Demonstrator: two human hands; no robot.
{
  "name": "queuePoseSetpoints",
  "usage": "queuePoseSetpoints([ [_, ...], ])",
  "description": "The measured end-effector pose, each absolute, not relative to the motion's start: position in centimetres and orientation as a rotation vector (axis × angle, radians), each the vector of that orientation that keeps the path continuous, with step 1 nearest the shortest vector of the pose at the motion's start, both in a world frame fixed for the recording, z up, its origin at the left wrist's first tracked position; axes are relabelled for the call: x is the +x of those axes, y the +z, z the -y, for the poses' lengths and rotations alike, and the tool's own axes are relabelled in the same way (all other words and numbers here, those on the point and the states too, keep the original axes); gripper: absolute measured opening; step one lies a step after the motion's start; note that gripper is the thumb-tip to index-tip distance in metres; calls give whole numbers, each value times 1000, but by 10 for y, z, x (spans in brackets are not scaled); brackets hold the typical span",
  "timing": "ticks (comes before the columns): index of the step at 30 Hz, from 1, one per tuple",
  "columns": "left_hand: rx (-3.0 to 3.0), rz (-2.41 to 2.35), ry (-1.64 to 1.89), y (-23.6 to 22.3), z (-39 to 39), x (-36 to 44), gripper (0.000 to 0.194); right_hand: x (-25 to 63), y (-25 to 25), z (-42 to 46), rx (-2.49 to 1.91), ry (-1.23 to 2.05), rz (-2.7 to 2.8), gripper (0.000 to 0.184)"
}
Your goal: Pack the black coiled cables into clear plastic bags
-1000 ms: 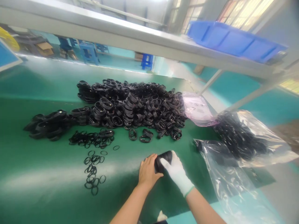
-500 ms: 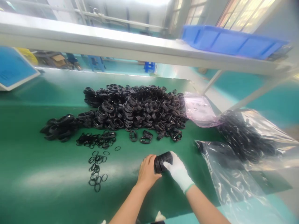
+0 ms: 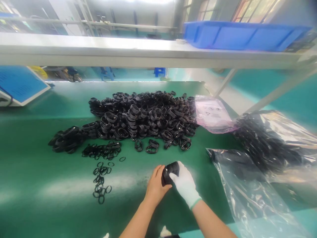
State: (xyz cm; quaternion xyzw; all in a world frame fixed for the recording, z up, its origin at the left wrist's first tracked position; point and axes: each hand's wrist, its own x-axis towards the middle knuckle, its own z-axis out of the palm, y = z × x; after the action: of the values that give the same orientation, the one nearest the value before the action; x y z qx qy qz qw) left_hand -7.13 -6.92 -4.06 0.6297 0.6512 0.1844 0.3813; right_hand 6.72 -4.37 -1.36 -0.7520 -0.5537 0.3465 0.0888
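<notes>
Left hand (image 3: 156, 186) bare, right hand (image 3: 184, 185) gloved; each grip partly closed, holding opposite ends of the ring stack (image 3: 170, 172), toward tabletop's (image 3: 61, 208) near edge. Beyond, toward far edge: ring pile (image 3: 148, 115).

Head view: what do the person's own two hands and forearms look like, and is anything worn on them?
The left hand is ungloved. The right hand wears a white glove with a green edge at the wrist. Both forearms are uncovered as far as they show.
</notes>
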Motion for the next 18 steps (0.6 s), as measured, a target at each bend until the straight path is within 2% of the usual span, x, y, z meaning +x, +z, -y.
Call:
queuePoseSetpoints([
  [18,1669,-1660,490,-41,79,-70,75,65,-13,44,-2266,997,1726,68],
])
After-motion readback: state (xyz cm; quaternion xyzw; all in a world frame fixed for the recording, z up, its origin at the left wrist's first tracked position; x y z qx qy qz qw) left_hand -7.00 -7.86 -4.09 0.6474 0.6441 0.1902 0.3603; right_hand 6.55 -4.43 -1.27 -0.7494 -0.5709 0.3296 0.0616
